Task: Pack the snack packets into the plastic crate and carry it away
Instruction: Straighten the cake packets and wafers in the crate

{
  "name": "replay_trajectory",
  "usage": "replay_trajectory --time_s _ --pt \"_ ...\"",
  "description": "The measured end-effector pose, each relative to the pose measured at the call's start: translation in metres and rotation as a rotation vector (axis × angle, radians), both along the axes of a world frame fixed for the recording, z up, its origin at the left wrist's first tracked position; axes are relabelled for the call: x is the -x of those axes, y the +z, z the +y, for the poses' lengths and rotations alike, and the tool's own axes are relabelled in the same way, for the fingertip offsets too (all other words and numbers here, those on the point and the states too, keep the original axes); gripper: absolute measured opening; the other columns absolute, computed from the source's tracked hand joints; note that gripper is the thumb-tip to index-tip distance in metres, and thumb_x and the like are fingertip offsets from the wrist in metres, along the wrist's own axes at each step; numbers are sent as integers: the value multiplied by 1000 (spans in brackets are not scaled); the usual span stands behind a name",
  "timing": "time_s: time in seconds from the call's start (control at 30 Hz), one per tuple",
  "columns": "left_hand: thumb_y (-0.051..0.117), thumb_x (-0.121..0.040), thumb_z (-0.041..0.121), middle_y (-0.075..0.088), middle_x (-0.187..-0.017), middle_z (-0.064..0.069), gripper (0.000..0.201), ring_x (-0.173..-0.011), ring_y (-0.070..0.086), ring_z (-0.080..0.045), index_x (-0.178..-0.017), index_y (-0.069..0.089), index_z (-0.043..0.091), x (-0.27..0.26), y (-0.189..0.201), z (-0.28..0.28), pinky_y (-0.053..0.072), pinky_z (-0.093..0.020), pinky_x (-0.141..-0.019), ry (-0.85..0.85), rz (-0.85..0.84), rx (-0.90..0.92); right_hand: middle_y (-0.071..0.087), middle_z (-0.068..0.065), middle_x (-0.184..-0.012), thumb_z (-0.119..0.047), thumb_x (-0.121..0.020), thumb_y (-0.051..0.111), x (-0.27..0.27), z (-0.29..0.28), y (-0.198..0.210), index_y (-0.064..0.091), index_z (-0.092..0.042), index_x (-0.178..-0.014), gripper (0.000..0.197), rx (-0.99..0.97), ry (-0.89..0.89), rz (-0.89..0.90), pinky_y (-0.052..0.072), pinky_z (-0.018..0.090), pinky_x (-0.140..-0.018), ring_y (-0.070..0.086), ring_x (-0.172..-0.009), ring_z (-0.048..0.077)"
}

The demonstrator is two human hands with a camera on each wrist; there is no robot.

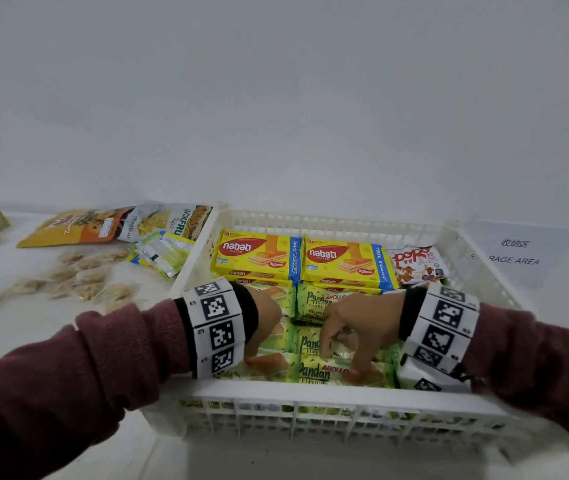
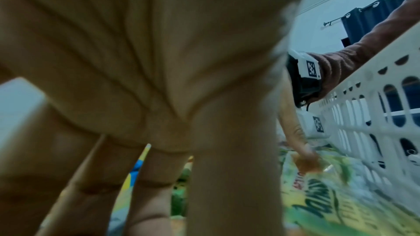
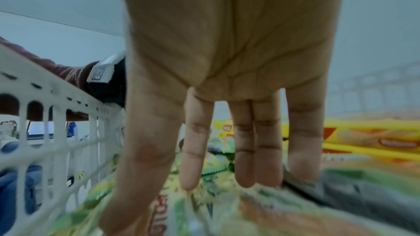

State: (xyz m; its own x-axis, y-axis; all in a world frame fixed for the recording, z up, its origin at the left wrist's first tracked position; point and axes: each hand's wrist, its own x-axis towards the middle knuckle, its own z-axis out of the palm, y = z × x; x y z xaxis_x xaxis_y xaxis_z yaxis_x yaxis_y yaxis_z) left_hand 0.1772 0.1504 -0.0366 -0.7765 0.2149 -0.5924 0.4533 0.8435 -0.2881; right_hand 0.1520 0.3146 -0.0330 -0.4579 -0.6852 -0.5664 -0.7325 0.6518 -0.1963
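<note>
- Head view: both hands reach into the white slatted plastic crate (image 1: pixel 310 393), on green Pandan cake packets (image 1: pixel 314 370); yellow Nabati wafer packs (image 1: pixel 255 254) lie behind.
- Left wrist view: left hand (image 2: pixel 141 81), fingers straight, presses packets.
- Right wrist view: right hand (image 3: pixel 227 60), fingers straight, touches packets.

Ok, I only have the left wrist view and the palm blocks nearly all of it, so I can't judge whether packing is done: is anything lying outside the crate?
Observer: Yes. On the table left of the crate lie a jackfruit chips bag, an orange bag and a scatter of small clear packets.
Operator: What sits at the crate's far end?
Observer: Yellow nabati wafer packs side by side, with a Pop packet in the far right corner.
Operator: Is the right hand holding anything?
Observer: No. The right hand has straight fingers, their tips on the green pandan packets.
</note>
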Motion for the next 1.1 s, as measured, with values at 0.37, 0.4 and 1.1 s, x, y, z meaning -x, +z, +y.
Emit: replay_trajectory --time_s 0.37,0.4,1.1 --pt "64 -84 34 52 -130 -8 61 -117 51 -24 -134 43 5 0 0 2 38 -28 -77 2 -45 42 36 1 -106 -17 -76 73 2 -3 -8 46 -23 -132 62 -69 99 -2 38 27 -78 41 -97 17" --pt "66 -83 34 49 -131 -8 63 -118 49 -24 -134 42 6 1 2 0 40 -28 -81 40 -32 -10 42 1 -112 -18 -76 74 5 -1 -5 46 -22 -133 64 -14 69 -19 40 29 -87 43 -103 16" --pt "70 -75 46 -15 -156 -9 115 -143 4 -35 -147 -16 20 13 -16 -8 23 -50 -110 15 -15 -25 -21 1 -155 -46 -83 61 8 0 -20 -13 -23 -147 101 -164 -27 183 20 47 -115 8 -144 30"
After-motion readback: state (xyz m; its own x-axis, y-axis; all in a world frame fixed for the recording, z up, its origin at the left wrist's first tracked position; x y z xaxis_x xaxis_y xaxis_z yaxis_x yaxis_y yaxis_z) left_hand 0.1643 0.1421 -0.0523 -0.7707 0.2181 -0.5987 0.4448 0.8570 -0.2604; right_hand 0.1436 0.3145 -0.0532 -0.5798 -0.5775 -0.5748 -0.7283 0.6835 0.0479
